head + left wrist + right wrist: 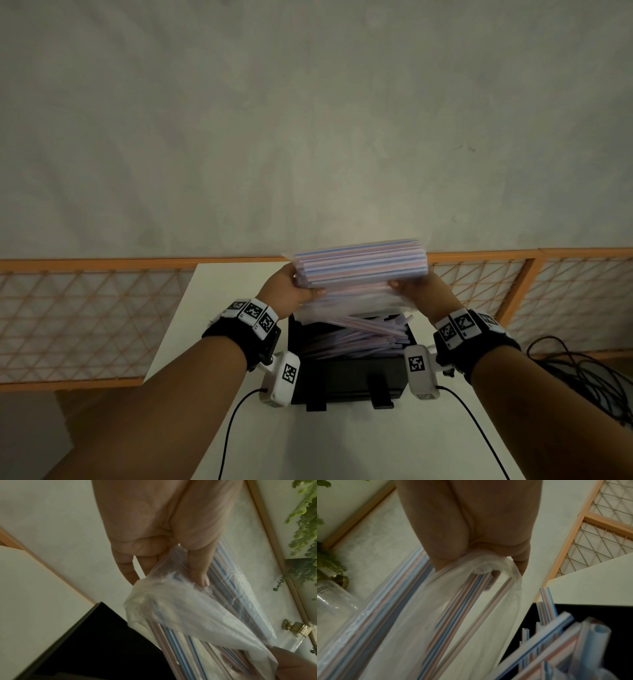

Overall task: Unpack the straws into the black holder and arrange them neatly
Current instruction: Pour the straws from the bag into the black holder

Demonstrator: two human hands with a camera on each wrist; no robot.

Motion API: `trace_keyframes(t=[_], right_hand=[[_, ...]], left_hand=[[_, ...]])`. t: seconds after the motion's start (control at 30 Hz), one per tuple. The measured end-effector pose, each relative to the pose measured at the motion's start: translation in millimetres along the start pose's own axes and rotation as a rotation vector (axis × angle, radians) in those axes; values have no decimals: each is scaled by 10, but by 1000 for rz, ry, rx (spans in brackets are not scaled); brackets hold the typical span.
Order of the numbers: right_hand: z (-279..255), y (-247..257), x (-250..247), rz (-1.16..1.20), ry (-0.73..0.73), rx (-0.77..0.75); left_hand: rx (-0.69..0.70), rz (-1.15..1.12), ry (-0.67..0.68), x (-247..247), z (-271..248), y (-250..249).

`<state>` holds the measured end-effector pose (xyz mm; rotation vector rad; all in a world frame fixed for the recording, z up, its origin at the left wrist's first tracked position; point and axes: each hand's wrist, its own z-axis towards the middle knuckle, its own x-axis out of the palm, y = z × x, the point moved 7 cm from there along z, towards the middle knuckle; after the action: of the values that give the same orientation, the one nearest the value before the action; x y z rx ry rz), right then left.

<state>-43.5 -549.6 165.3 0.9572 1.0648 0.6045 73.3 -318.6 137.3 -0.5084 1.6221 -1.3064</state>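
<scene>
Surroundings: I see a white surface with an orange-framed mesh fence behind it and a grey floor beyond; dark cables lie off the right edge.
In the way: the raised plastic bag hangs over the black holder and hides its far rim from the head view; both wrist rigs sit just beside the holder's near corners.
Black holder: stands on the surface between my forearms; it holds a loose heap of pink, blue and white straws lying crosswise and slanted, some ends poking over the right rim.
Bag: clear, held above the holder, with a flat pack of straws in it and a few sliding out of its lower mouth.
Left hand: fingers and thumb curled round the bag's left end, thumb pressed on the plastic.
Right hand: pinches bunched plastic at the bag's right end.
Wrist views: greenery and a brass fitting at the edges, blurred.
</scene>
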Motion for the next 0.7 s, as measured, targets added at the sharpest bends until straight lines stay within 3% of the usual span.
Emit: trace_keyframes(t=[0.23, 0.33, 0.47, 0.7], right_hand=[[73, -88, -18, -113, 13, -2], [91, -56, 1, -112, 16, -43], [59, -78, -5, -105, -28, -22], [42, -255, -71, -14, -87, 23]], left_hand=[[-4, 89, -36, 6, 14, 4], [11, 110, 30, 48, 3, -9], [-70, 160, 92, 95, -29, 168], [-127, 20, 56, 130, -227, 353]])
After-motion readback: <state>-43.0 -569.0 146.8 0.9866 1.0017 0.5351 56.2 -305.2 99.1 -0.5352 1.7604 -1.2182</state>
